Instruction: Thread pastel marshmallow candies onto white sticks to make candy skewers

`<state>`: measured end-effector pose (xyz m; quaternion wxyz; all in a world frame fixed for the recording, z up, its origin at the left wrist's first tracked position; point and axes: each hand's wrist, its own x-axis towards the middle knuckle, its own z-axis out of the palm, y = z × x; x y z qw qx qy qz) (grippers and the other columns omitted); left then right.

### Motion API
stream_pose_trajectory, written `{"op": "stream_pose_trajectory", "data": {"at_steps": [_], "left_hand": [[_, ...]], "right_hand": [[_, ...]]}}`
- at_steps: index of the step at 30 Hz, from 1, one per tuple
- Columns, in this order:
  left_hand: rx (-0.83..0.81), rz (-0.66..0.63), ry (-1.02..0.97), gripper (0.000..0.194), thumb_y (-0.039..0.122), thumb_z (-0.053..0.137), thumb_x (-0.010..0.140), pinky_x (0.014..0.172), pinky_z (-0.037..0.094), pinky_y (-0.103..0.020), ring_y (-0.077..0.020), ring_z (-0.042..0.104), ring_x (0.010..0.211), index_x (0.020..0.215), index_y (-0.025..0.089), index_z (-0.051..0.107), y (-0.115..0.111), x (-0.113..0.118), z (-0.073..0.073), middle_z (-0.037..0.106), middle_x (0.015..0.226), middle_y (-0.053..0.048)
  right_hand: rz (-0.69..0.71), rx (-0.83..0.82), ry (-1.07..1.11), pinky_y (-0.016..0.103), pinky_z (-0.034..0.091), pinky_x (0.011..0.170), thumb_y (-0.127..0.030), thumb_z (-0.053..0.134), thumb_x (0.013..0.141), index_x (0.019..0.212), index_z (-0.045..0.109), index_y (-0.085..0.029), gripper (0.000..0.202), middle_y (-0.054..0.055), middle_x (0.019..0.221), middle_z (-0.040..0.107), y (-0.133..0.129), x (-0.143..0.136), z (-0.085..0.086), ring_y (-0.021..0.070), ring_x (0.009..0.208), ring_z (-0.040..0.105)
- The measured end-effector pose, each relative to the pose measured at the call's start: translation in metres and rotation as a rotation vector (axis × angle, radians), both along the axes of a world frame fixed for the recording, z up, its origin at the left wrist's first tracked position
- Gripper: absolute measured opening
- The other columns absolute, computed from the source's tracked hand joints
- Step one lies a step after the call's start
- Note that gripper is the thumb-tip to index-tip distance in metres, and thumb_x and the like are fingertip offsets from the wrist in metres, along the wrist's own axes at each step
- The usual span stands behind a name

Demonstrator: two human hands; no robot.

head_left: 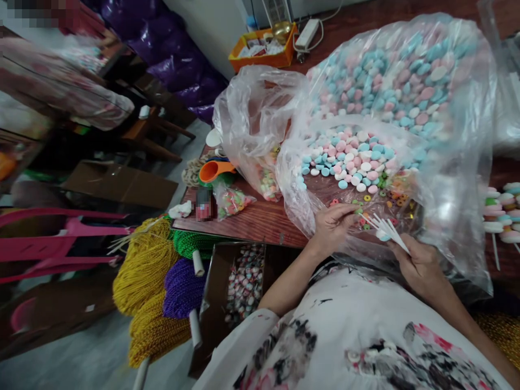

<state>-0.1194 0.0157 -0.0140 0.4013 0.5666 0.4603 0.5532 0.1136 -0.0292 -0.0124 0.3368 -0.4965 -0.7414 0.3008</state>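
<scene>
My right hand point(420, 265) is closed on a bundle of thin white sticks point(385, 230), which fan out toward the left. A pale blue and white piece point(382, 235) sits by the sticks near my right fingers. My left hand point(333, 227) has its fingers pinched together close to the stick tips; whatever lies between them is too small to make out. Just beyond both hands, small colored rings point(400, 200) lie on the clear plastic. Pink, white and blue round pieces point(353, 157) are heaped at the mouth of a large clear bag point(467, 130).
A smaller plastic bag point(260, 103), orange scoop point(215, 171) and yellow basket point(262, 58) stand on the left part of the wooden table point(260, 219). Below are an open box point(217, 281) and yellow cord bundles point(142, 265). Another person's patterned sleeve point(93, 100) shows at upper left.
</scene>
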Motion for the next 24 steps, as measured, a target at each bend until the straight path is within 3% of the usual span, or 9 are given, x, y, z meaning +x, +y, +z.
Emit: {"op": "stream_pose_trajectory", "data": {"at_steps": [4,7,11,14,17,21,23,24], "left_hand": [[0.189,-0.048,0.169,0.019,0.033,0.066,0.095,0.093,0.063,-0.037,-0.0193,0.077,0.101,0.101,0.022,0.081,-0.001,0.002,-0.006,0.081,0.107,-0.01],[0.115,-0.038,0.047,0.02,0.034,0.069,0.094,0.096,0.061,-0.037,-0.02,0.075,0.106,0.105,0.023,0.08,-0.003,0.009,-0.004,0.079,0.115,-0.01],[-0.048,-0.048,-0.162,0.018,0.039,0.072,0.092,0.093,0.061,-0.036,-0.0192,0.076,0.098,0.098,0.024,0.081,-0.011,0.026,-0.001,0.081,0.103,-0.007],[0.009,-0.07,-0.159,0.019,0.038,0.074,0.09,0.086,0.063,-0.033,-0.0174,0.076,0.088,0.09,0.021,0.081,-0.02,0.043,-0.006,0.081,0.094,-0.006],[0.054,-0.123,-0.133,0.023,0.038,0.067,0.095,0.09,0.063,-0.035,-0.0185,0.077,0.093,0.097,0.019,0.079,-0.025,0.056,-0.009,0.081,0.099,-0.009],[0.028,-0.282,0.08,0.032,0.033,0.057,0.101,0.096,0.061,-0.038,-0.0218,0.074,0.107,0.124,0.018,0.072,0.005,0.044,0.002,0.076,0.122,-0.013],[0.015,-0.184,0.284,0.043,0.031,0.06,0.098,0.081,0.062,-0.033,-0.0198,0.073,0.095,0.139,0.018,0.062,0.035,0.027,0.009,0.075,0.123,-0.013],[0.011,-0.128,0.456,0.043,0.028,0.062,0.097,0.082,0.061,-0.034,-0.0205,0.072,0.093,0.138,0.017,0.063,0.051,0.02,0.011,0.075,0.116,-0.013]], "right_hand": [[-0.061,0.001,-0.013,0.025,0.036,0.05,-0.03,0.055,0.1,0.087,0.067,-0.022,0.02,-0.004,0.057,0.053,-0.003,-0.009,0.007,0.0118,0.047,0.047],[-0.027,0.036,0.02,0.024,0.037,0.051,-0.025,0.054,0.1,0.092,0.068,-0.021,0.017,-0.004,0.06,0.055,-0.005,-0.018,0.004,0.0112,0.048,0.047],[-0.035,0.031,0.09,0.024,0.038,0.052,-0.022,0.054,0.099,0.096,0.069,-0.02,0.015,-0.004,0.061,0.054,-0.006,-0.024,-0.006,0.0108,0.05,0.046],[-0.102,0.033,0.185,0.024,0.039,0.052,-0.022,0.056,0.097,0.092,0.069,-0.02,0.014,-0.004,0.061,0.054,-0.006,-0.026,-0.014,0.0113,0.051,0.046],[-0.201,-0.001,0.275,0.025,0.039,0.052,-0.024,0.06,0.092,0.089,0.07,-0.019,0.012,-0.003,0.061,0.055,-0.004,-0.025,-0.022,0.0118,0.051,0.046],[-0.389,-0.14,0.454,0.025,0.035,0.05,-0.028,0.065,0.089,0.072,0.061,-0.02,0.02,-0.005,0.058,0.049,0.005,-0.015,-0.031,0.0104,0.051,0.041],[-0.452,-0.217,0.571,0.025,0.031,0.047,-0.031,0.068,0.088,0.065,0.054,-0.021,0.029,-0.006,0.056,0.044,0.01,-0.008,-0.033,0.0095,0.049,0.037],[-0.463,-0.252,0.611,0.025,0.029,0.046,-0.033,0.069,0.088,0.065,0.052,-0.021,0.031,-0.006,0.055,0.042,0.011,-0.006,-0.033,0.0093,0.049,0.036]]}}
